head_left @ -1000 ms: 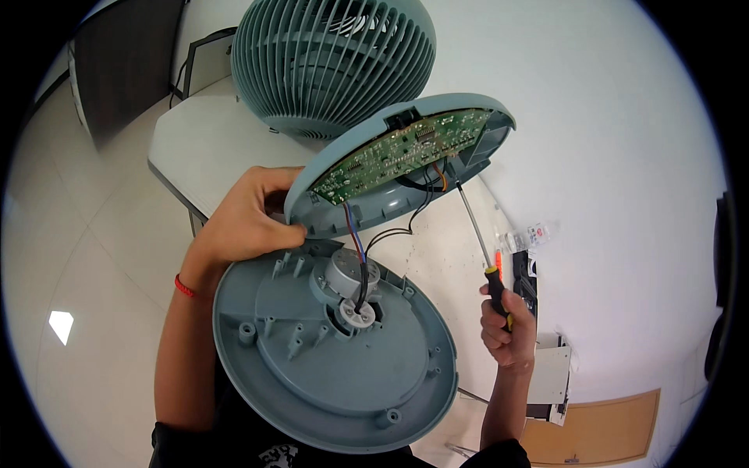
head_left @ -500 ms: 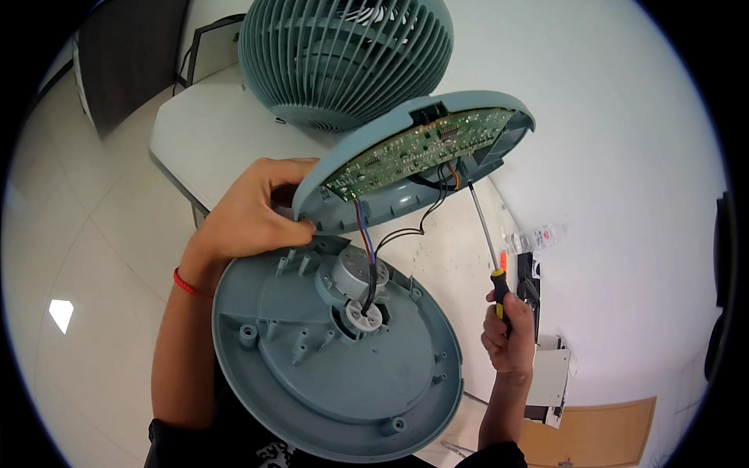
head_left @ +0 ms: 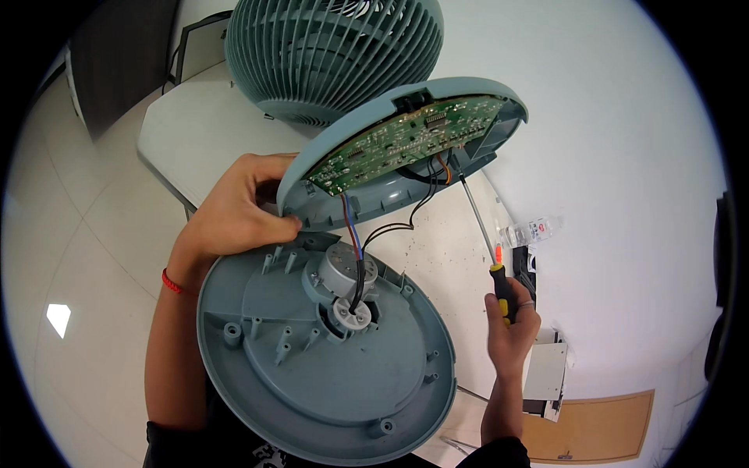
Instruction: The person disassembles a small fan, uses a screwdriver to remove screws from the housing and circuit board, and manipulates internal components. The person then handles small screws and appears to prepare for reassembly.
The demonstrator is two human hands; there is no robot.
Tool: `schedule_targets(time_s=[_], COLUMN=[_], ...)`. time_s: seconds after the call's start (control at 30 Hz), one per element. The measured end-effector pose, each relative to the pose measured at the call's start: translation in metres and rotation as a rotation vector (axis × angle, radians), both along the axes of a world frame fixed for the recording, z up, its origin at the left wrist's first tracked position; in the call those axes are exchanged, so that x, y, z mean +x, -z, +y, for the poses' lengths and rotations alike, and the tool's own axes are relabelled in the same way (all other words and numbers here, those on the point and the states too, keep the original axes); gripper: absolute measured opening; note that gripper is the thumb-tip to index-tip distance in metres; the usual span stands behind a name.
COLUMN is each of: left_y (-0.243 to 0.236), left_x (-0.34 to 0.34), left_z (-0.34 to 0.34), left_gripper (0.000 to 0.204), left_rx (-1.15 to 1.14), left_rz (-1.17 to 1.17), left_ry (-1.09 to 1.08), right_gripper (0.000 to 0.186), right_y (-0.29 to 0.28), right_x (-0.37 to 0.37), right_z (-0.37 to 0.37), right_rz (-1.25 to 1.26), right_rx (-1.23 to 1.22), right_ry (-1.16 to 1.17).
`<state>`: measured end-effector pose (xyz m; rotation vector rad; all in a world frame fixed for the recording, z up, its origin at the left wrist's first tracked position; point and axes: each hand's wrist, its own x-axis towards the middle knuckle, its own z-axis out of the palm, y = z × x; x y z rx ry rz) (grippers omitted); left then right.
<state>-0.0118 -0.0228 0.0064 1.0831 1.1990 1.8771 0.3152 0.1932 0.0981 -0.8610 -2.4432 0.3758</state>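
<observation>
The white table (head_left: 195, 132) is the biggest thing, with its left edge at ten o'clock. At twelve o'clock sits the round fan (head_left: 335, 62), a cage with white blades inside. The dish (head_left: 343, 374) is at seven o'clock, in front of the person's body. It has a low rim and small posts inside. The shell (head_left: 460, 86) leans above it, open side down. The left hand (head_left: 246, 210) is clamped on the shell's eight o'clock edge, thumb in front. The right hand (head_left: 515, 324) is well apart from it, at four o'clock, wrapped around the screwdriver (head_left: 503, 288). The green board (head_left: 406, 140) is in the shell. The screwdriver's tip is at the shell's four o'clock edge; I can't tell if it is in a screw. A clear bottle (head_left: 533, 231) lies at three o'clock, near the screwdriver. The silver motor (head_left: 341, 269) sits in the dish, near its twelve o'clock rim. Thin wires (head_left: 359, 277) join dish and shell. The gap between those two is narrow by the left thumb and gets wide toward three o'clock, with bare, specked table showing there.
</observation>
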Motion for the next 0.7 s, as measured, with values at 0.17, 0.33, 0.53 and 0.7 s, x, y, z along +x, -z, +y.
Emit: schedule_targets(time_s=[0.17, 0.33, 0.53, 0.7], left_y=[0.0, 0.007, -0.003, 0.011], left_x=[-0.002, -0.002, 0.001, 0.002], left_z=[0.001, 0.002, 0.005, 0.003], left_gripper=[0.041, 0.039, 0.041, 0.049], left_rx=[-0.05, -0.076, -0.145, -0.175], left_rz=[0.004, 0.091, 0.107, 0.134], left_ry=[-0.006, -0.117, -0.143, -0.206], right_gripper=[0.027, 0.033, 0.032, 0.033], right_y=[-0.018, -0.011, -0.007, -0.027], right_x=[0.004, -0.003, -0.007, -0.006], right_z=[0.014, 0.006, -0.003, 0.004], right_rz=[0.516, 0.283, -0.073, 0.278], right_rx=[-1.529, -0.861, 0.315, -0.952], right_ry=[-0.08, 0.071, -0.074, 0.131])
